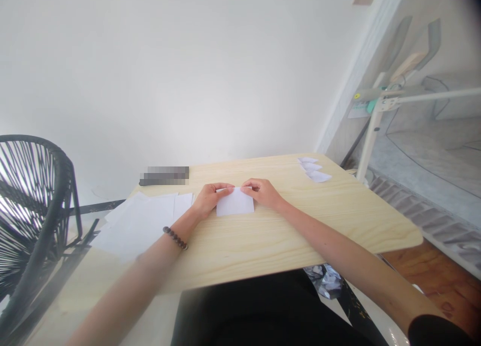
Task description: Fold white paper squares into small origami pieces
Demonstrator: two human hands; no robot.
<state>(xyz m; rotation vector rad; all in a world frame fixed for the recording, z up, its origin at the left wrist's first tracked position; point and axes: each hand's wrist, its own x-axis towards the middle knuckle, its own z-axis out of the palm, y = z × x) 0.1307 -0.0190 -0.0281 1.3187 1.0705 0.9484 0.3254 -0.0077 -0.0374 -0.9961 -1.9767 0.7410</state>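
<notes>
A small rectangular piece of white paper (pixel 236 203) lies at the middle of the wooden table. My left hand (pixel 211 197) pinches its far left edge between thumb and fingers, and a beaded bracelet circles that wrist. At the far right edge of the paper, my right hand (pixel 263 191) is closed in a similar pinch. The two thumbs are close together along the top edge. Whether the paper is folded in layers I cannot tell.
White sheets (pixel 145 220) spread over the table's left side. Several small folded paper pieces (pixel 318 176) sit at the far right of the table (pixel 338 210). A blurred dark object (pixel 164 176) lies at the back left. A black woven chair (pixel 56 185) stands left.
</notes>
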